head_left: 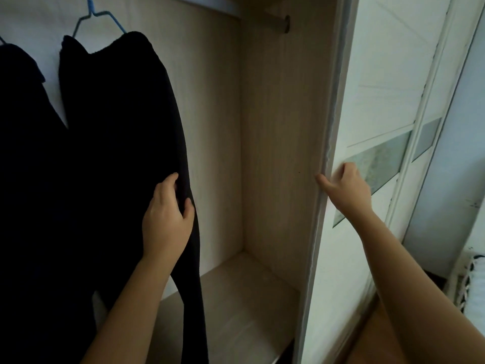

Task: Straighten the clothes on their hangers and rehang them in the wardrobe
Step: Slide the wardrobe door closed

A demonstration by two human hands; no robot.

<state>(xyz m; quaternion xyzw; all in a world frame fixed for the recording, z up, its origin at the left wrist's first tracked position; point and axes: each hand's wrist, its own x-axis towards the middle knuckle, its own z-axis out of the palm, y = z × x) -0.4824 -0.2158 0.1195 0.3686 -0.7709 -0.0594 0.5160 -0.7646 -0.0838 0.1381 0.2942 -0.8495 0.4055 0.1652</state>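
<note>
A black garment (112, 143) hangs on a blue wire hanger (97, 21) inside the wardrobe, at the left. My left hand (165, 219) grips the garment's right edge about halfway down, thumb in front and fingers curled into the cloth. A second dark garment (21, 153) hangs further left, partly cut off by the frame. My right hand (343, 187) holds the edge of the white sliding door (367, 101), thumb on the inner side and fingers curled on its face.
The wardrobe's right half shows bare light wood walls (278, 127) and a shelf floor (249, 298). A metal rail end (282, 22) sits at the top. A second door panel (446, 127) and a striped item (472, 279) lie far right.
</note>
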